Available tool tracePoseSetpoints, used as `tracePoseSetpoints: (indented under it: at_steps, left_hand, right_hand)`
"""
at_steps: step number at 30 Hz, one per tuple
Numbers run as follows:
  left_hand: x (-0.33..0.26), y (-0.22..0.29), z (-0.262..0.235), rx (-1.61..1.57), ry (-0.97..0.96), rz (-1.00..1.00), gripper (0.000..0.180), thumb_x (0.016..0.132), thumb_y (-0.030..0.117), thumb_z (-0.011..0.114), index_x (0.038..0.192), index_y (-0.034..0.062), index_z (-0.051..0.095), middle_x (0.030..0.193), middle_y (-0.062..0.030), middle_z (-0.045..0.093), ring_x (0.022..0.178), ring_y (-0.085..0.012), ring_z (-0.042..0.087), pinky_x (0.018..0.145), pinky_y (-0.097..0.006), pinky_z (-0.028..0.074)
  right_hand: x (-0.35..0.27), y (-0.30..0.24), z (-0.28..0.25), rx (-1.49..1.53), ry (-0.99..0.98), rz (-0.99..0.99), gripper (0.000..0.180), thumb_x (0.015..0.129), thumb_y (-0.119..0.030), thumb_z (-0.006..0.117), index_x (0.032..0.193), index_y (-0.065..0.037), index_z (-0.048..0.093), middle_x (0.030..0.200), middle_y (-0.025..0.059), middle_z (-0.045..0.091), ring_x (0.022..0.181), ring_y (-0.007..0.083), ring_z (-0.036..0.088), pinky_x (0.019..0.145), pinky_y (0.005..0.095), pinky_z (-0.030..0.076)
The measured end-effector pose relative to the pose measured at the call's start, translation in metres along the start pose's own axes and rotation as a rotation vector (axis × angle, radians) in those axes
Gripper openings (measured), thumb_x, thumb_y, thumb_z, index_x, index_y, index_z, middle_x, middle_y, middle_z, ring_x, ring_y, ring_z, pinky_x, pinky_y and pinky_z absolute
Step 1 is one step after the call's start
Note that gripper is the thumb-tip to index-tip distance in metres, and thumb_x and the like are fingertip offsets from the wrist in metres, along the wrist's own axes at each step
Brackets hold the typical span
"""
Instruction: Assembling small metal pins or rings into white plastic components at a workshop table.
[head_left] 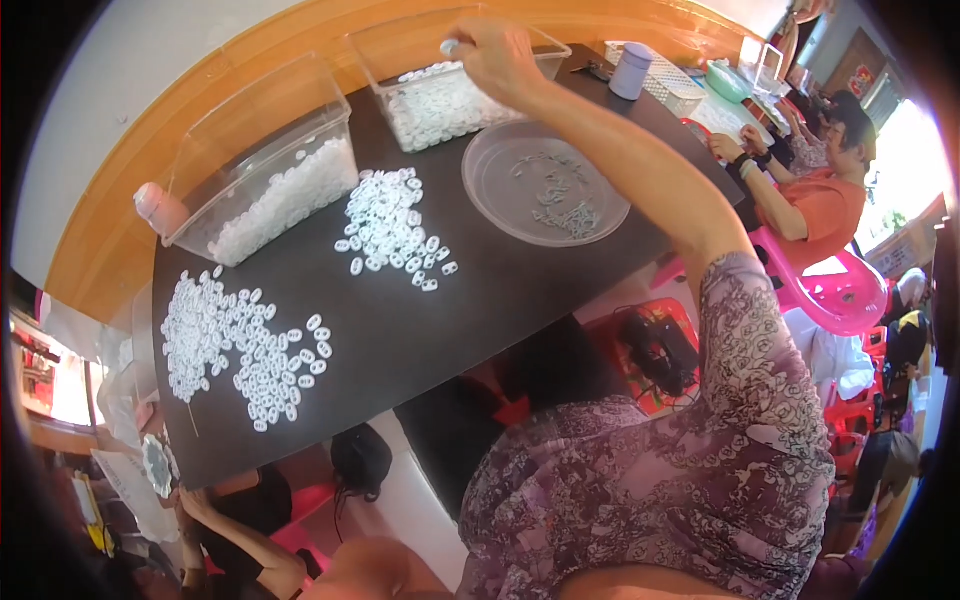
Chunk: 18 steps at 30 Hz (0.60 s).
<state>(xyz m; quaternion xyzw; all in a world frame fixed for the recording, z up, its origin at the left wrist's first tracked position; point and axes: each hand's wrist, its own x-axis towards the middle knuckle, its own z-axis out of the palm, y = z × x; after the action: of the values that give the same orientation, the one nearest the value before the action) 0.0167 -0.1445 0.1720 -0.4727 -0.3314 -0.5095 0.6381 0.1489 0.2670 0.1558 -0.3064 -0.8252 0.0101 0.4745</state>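
Note:
My right hand point(497, 62) reaches over the far clear plastic bin point(385, 118), its fingers closed on a small white oval plastic piece point(450, 47). Below it, the bin holds a thick layer of white pieces point(440, 105). My forearm passes above a round clear tray point(483, 215) with small grey metal-looking parts point(570, 215) in it. Near the middle of the dark table lies a pile of white oval pieces with dark marks or holes point(388, 220). My left hand does not show.
A second clear bin of translucent white pieces point(290, 200) stands at the left, beside a pinkish container point(160, 208). Another white oval pile point(265, 370) lies near the left edge. A lavender cup point(631, 72) and white basket point(680, 95) stand far right. Other people sit left and right.

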Motion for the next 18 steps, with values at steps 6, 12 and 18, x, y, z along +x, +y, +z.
tracePoseSetpoints:
  at_steps: [6, 12, 18]
  left_hand:
    - [-0.068, 0.044, 0.014, -0.24, -0.517, -0.996, 0.013, 0.085, -0.003, 0.051, 0.088, -0.0079, 0.062, 0.087, -0.0127, 0.059, 0.069, -0.019, 0.057, 0.064, -0.023, 0.047]
    - [-0.155, 0.061, 0.068, -0.373, -1.085, -0.886, 0.019, 0.075, 0.001, 0.063, 0.093, 0.0068, 0.066, 0.073, -0.0084, 0.056, 0.069, -0.0232, 0.057, 0.06, -0.033, 0.046]
    - [-0.197, 0.071, 0.09, -0.214, -1.175, -0.579, 0.025, 0.068, 0.002, 0.06, 0.092, 0.0091, 0.066, 0.071, -0.0071, 0.048, 0.069, -0.0246, 0.053, 0.054, -0.036, 0.044]
  right_hand:
    - [0.011, 0.052, 0.037, -0.425, 0.075, -0.104, 0.016, 0.064, -0.01, 0.056, 0.074, -0.003, 0.066, 0.072, 0.0214, 0.062, 0.069, 0.0383, 0.061, 0.065, 0.0497, 0.047]
    - [-0.086, -0.103, -0.063, 0.563, -0.066, 0.099, 0.02, 0.078, -0.009, 0.062, 0.095, 0.0, 0.067, 0.08, 0.0047, 0.066, 0.066, 0.0113, 0.058, 0.06, 0.0244, 0.044]
    - [-0.143, -0.164, -0.161, 1.049, 0.081, -0.517, 0.011, 0.082, -0.022, 0.058, 0.078, -0.013, 0.063, 0.069, -0.0032, 0.058, 0.059, 0.0093, 0.043, 0.053, 0.023, 0.037]
